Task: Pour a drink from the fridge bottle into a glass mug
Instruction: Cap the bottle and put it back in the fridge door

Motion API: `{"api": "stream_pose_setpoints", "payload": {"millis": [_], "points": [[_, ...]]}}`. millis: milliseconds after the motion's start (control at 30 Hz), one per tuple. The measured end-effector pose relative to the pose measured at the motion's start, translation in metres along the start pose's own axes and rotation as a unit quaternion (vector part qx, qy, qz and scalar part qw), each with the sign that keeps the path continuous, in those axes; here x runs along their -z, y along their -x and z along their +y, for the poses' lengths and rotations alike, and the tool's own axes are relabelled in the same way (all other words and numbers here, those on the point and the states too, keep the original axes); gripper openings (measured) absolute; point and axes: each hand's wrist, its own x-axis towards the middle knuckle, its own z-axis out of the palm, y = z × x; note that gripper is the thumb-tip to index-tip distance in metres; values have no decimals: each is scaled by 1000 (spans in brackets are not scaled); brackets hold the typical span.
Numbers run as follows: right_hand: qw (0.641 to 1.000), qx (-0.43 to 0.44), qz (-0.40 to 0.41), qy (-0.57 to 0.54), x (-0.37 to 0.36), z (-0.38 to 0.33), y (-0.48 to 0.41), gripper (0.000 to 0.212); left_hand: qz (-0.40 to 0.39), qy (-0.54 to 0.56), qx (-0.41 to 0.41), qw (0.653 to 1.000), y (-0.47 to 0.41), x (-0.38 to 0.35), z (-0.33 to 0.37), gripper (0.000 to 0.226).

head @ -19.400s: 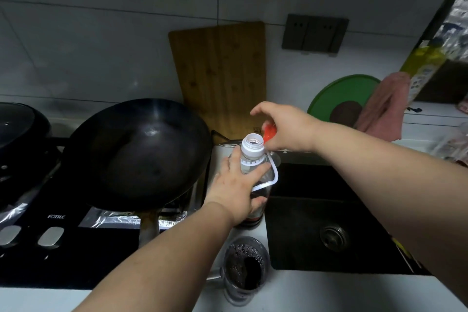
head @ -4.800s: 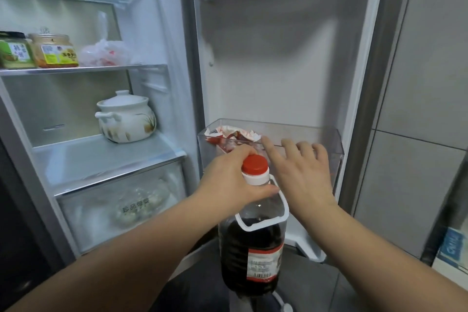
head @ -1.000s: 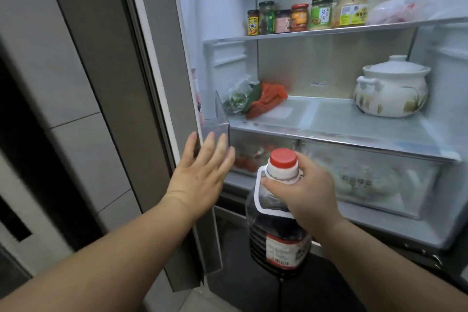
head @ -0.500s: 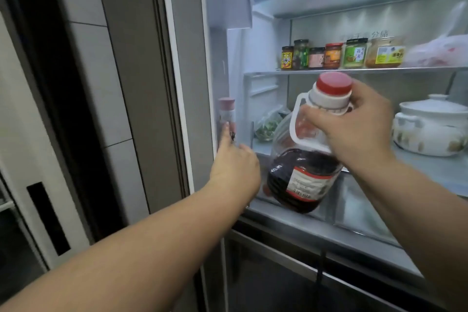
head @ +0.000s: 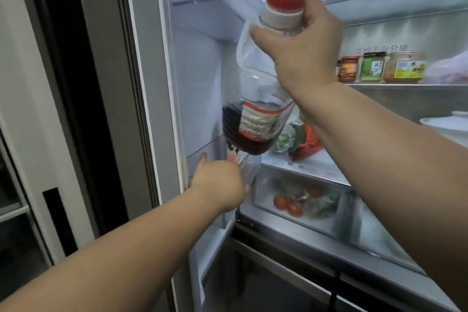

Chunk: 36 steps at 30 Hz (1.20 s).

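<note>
My right hand (head: 304,50) grips the neck of the fridge bottle (head: 253,129), just under its red cap, and holds it high and slightly tilted. The bottle is a clear plastic jug with a white handle, a red-and-white label and dark liquid in its lower part. It hangs in front of the inner side of the open left fridge door (head: 197,78), above a clear door bin (head: 249,167). My left hand (head: 217,182) is below the bottle, with its fingers curled round that bin's edge. No glass mug is in view.
The fridge stands open. Several jars (head: 374,68) line a shelf at the right and a white lidded pot (head: 450,126) sits below them. Bagged vegetables (head: 301,139) lie on the middle shelf, above a crisper drawer (head: 298,200) with tomatoes. A grey cabinet panel (head: 106,83) stands left.
My right hand has lifted the bottle higher and moved it left toward the door. My left hand has dropped lower and taken hold of the door bin's edge.
</note>
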Motion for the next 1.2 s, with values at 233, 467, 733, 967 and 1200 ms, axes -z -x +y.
{"api": "stream_pose_setpoints", "payload": {"millis": [233,467,733,967,1200], "points": [[999,-40,-22,-16,-49,6,0,35,3,35,-15,999,1,-5,-18,48],[993,-96,-65,36,-86,16,10,35,-65,171,13,983,-2,0,-39,56],[978,-157,-129,38,-115,30,16,37,82,60,15,995,4,-16,-48,29],[969,-179,-168,29,-133,44,20,44,246,102,21,964,8,-31,-57,15],[959,-207,-193,19,-139,68,27,49,245,103,12,964,6,-33,-56,17]]}}
